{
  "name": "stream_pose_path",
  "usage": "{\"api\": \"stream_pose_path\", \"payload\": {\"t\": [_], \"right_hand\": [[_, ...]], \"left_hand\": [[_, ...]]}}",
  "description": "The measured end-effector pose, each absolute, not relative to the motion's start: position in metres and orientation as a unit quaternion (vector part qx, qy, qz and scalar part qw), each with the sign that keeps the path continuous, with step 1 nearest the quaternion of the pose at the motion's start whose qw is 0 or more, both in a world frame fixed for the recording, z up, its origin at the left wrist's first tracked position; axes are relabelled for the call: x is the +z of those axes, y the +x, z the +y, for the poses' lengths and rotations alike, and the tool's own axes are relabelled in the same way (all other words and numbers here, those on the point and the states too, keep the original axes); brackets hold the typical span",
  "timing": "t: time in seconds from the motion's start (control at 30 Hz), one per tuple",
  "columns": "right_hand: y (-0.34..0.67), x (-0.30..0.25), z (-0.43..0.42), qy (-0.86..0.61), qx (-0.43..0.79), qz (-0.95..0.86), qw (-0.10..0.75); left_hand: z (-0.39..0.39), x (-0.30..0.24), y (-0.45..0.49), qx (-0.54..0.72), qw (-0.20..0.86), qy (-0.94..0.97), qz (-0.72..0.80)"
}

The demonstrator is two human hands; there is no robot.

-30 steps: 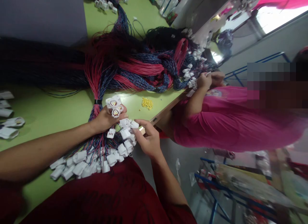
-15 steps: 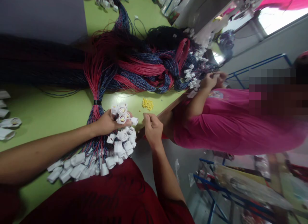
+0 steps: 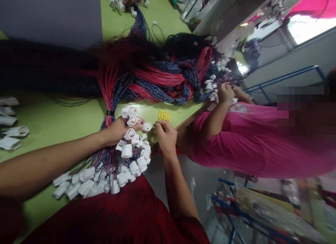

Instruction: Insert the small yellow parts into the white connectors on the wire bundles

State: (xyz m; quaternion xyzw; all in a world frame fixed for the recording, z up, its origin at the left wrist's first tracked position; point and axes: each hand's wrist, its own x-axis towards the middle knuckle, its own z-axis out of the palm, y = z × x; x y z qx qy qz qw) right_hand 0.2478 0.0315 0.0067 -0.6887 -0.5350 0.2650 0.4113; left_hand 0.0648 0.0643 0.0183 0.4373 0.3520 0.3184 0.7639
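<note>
My left hand (image 3: 122,129) is closed around several white plug connectors (image 3: 133,120), some with yellow bits inside their openings. One white connector (image 3: 147,126) sticks out from the fingertips toward the right. My right hand (image 3: 166,135) is pinched just right of that connector; whatever sits between its fingertips is too small to make out. Beyond the right hand lies a small pile of yellow pieces (image 3: 163,115) on the green table (image 3: 131,103). From a bundle of red and blue wires (image 3: 108,92), tied with black tape (image 3: 110,113), many more white connectors (image 3: 86,185) hang toward my lap.
Thick heaps of red and blue twisted wire (image 3: 160,78) stretch across the table behind my hands. At the right, a co-worker in a pink shirt (image 3: 236,142) handles wires. Loose white connectors (image 3: 10,131) lie at far left. A blue metal rack (image 3: 231,216) stands lower right.
My right hand has come slightly closer to the jutting connector in my left hand. The held connectors have shifted a little, and another person's hand now shows at the top.
</note>
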Motion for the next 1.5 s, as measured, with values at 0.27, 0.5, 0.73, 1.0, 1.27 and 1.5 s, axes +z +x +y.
{"api": "stream_pose_path", "payload": {"t": [0.27, 0.5, 0.73, 1.0, 1.27, 1.5], "right_hand": [[0.227, 0.053, 0.010, -0.614, 0.404, -0.485, 0.474], [0.214, 0.058, 0.011, -0.631, 0.373, -0.514, 0.447], [0.213, 0.045, 0.015, -0.616, 0.433, -0.430, 0.497], [0.216, 0.044, 0.016, -0.595, 0.558, -0.343, 0.465], [0.212, 0.051, 0.013, -0.588, 0.579, -0.305, 0.476], [0.213, 0.040, 0.015, -0.601, 0.543, -0.340, 0.478]], "left_hand": [[0.063, 0.010, 0.064, 0.329, 0.753, 0.457, 0.341], [0.063, 0.005, 0.065, 0.337, 0.738, 0.459, 0.363], [0.061, 0.006, 0.066, 0.353, 0.696, 0.493, 0.384], [0.060, 0.006, 0.067, 0.355, 0.671, 0.523, 0.387], [0.060, 0.008, 0.066, 0.352, 0.673, 0.524, 0.386], [0.061, 0.008, 0.067, 0.359, 0.666, 0.530, 0.384]]}}
